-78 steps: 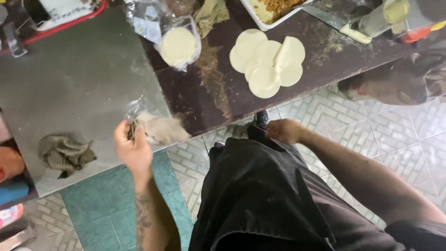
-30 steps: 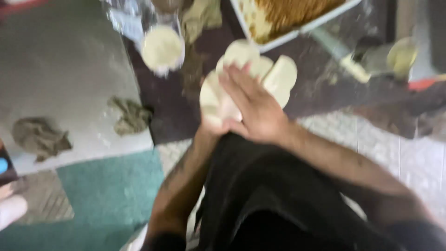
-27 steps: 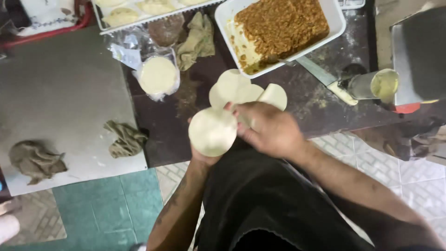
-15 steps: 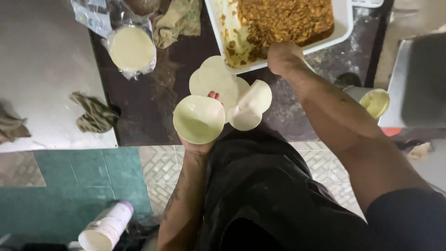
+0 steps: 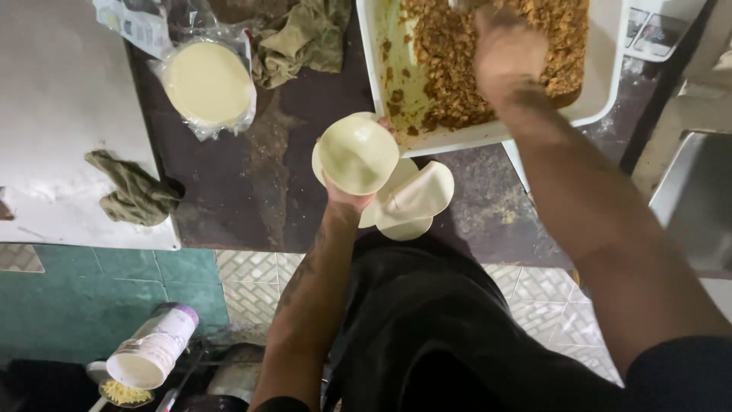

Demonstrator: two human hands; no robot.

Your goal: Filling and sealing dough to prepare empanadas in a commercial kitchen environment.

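Left hand [image 5: 347,197] cupped under a round dough wrapper [image 5: 357,155], fingers curled up around its edge, wrapper lying flat and face-up just above the desk [image 5: 229,198]. Right below and to 4 o'clock of it, a small fanned pile of spare wrappers [image 5: 415,200] sitting on the dark desk top, partly tucked under the held one. Right hand [image 5: 507,53] up at 1 o'clock, reaching into the white tray [image 5: 602,84] and down in the brown minced filling [image 5: 488,69]; a bit blurred, so can't tell if closed around anything or not. Tray's near edge touching or just past the held wrapper, greenish oil smeared along its left inner wall.

Out at 10 o'clock, a clear plastic bag with a stack of wrappers [image 5: 207,84] inside. Just beside that at 11 o'clock, a crumpled olive rag [image 5: 301,38]. Another crumpled rag [image 5: 136,189] at 9 o'clock on the pale grey board [image 5: 69,137] next to the dark top. Down at 7 o'clock on the floor, a tipped white canister with a purple cap [image 5: 152,347].
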